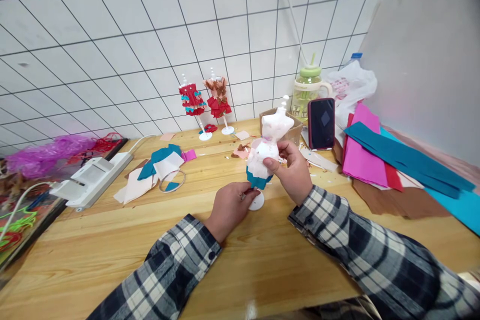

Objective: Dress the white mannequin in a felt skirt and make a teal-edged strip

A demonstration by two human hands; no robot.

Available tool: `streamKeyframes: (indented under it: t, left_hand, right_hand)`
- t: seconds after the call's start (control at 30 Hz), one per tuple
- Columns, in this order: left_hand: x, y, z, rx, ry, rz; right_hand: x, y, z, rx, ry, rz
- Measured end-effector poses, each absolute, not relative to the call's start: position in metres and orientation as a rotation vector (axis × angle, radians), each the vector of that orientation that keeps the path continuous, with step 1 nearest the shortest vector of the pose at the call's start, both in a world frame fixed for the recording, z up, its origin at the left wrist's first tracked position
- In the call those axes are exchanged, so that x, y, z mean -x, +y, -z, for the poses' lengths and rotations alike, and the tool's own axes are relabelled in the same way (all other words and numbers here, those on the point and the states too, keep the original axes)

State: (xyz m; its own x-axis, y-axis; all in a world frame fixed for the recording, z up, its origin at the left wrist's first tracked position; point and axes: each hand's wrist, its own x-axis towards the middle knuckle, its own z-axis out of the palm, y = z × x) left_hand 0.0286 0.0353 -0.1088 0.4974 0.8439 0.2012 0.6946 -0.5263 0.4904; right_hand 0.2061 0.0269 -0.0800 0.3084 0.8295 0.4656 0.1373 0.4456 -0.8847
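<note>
At the frame's centre, a small white dress-form mannequin (pixel 276 124) tilts rightward, wearing a pale paper skirt (pixel 258 160) with a teal paper hem (pixel 257 180). The right hand (pixel 294 172) grips it at the skirt, thumb in front; the left hand (pixel 233 206) pinches the hem's lower edge. On the pale wooden worktop (pixel 240 270), 2 mannequins in red-trimmed outfits (pixel 192 99) stand at upper centre.

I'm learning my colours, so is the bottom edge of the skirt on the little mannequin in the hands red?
No, the bottom edge of the skirt on the white mannequin is teal blue.
</note>
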Motion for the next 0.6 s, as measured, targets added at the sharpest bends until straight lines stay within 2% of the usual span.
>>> streamKeyframes:
  t: [0.13, 0.23, 0.33, 0.43, 0.6]
  left_hand:
    - [-0.028, 0.036, 0.111, -2.216, 1.148, -0.698]
    - [-0.029, 0.038, 0.114, -2.080, 1.087, -0.775]
    - [-0.028, 0.041, 0.116, -1.979, 1.075, -0.819]
    - [-0.027, 0.044, 0.118, -1.997, 1.120, -0.815]
    - [-0.027, 0.045, 0.123, -2.087, 1.218, -0.766]
  right_hand:
    - [-0.206, 0.028, 0.082, 0.940, -1.199, -0.631]
    - [-0.206, 0.032, 0.088, 1.062, -1.040, -0.738]
    - [-0.202, 0.033, 0.093, 1.110, -0.866, -1.269]
    - [-0.196, 0.030, 0.094, 0.875, -0.574, -1.770]
    - [-0.191, 0.024, 0.091, 0.548, -0.326, -1.982]
